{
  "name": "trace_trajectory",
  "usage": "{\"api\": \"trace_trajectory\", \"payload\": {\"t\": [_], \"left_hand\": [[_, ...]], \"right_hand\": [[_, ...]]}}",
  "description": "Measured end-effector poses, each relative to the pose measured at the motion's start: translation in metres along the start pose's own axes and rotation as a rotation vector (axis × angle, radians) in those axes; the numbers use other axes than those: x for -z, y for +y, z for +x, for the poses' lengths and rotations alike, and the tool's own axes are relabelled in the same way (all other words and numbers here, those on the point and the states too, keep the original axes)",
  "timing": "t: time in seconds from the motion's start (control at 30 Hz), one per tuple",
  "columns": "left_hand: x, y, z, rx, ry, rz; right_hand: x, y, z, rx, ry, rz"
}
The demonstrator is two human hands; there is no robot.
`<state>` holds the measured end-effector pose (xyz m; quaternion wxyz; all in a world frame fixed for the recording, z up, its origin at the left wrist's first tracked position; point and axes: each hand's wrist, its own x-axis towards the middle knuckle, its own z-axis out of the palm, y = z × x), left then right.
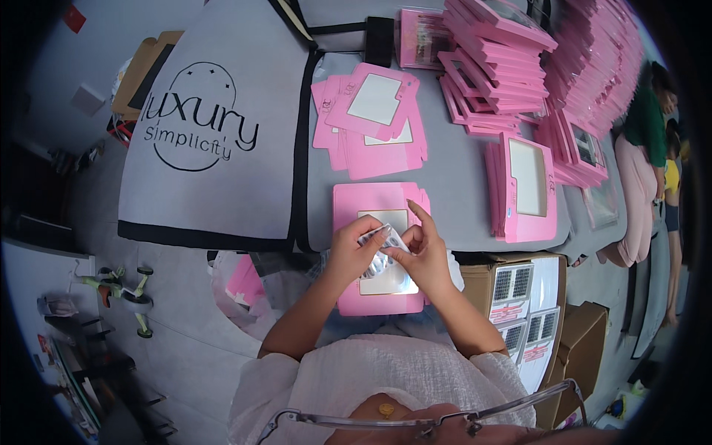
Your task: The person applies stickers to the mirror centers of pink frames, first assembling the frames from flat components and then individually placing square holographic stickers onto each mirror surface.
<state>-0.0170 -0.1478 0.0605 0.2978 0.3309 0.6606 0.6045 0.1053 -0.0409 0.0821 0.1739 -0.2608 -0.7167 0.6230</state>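
Between my hands is a small shiny clear-and-silver plastic pack (382, 256) with dark spots in it; its exact kind is hard to make out. My left hand (354, 246) pinches its left side with thumb and fingers. On the other side, my right hand (424, 256) grips it with the thumb, the index finger stretched up and away. Beneath both hands lies a flat pink card box (378, 194) with a windowed opening, partly covered by the hands and the pack. Just beyond it rests a loose pile of similar pink window boxes (341, 141).
Filled pink boxes are stacked high at the back right (497, 67), with a shorter upright row (530, 185) nearer me. A grey printed cover (208, 141) drapes the left side. Beside my right arm stands an open carton (482, 285) of packs. Another person (641, 156) is at far right.
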Motion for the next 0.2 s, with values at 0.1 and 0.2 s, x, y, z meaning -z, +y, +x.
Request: {"api": "trace_trajectory", "payload": {"t": [0.1, 0.2], "left_hand": [[-0.005, -0.001, -0.001, 0.033, -0.046, -0.107], [-0.007, -0.004, -0.001, -0.003, -0.057, -0.103]], "right_hand": [[0.003, 0.004, -0.007, -0.033, 0.056, 0.003], [0.005, 0.005, -0.013, -0.058, 0.059, 0.002]]}}
